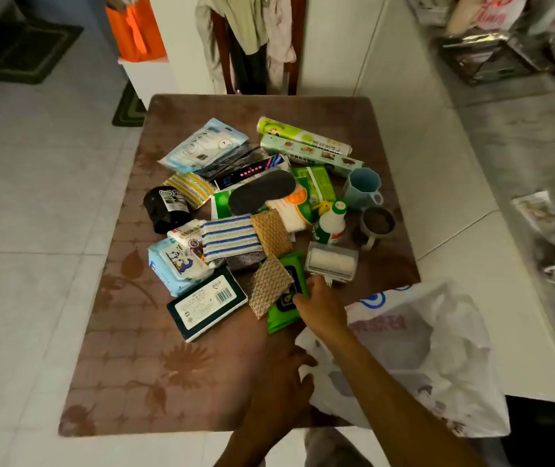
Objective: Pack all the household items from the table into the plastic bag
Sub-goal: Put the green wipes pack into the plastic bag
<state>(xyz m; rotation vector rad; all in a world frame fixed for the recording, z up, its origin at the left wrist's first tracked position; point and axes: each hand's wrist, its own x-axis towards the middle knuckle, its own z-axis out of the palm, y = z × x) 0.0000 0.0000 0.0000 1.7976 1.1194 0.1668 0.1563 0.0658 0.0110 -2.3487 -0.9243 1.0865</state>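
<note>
Head view looked down on a brown flower-patterned tabletop [175, 365] with a heap of household items in its middle. The right hand [319, 306] reached forward, its grip closed on the near edge of a green wipes pack [281, 320], thumb on top. A gold textured scouring pad [269, 286] lay partly over that pack. The left hand [282, 382] gripped the rim of the white plastic bag [421, 348], which slumped over the tabletop's near right corner, its mouth facing the pile.

Just beyond the right hand sat a lint roller in a clear case [331, 262], with a small white bottle [331, 224] behind it, then a grey mug [377, 224] and a blue cup [362, 188]. To the left lay a dark green boxed pack [207, 303], a blue penguin tissue pack [176, 266], a striped cloth [228, 235] and a black roll [166, 208]. Two long wrap boxes [306, 146] lay at the far side.
</note>
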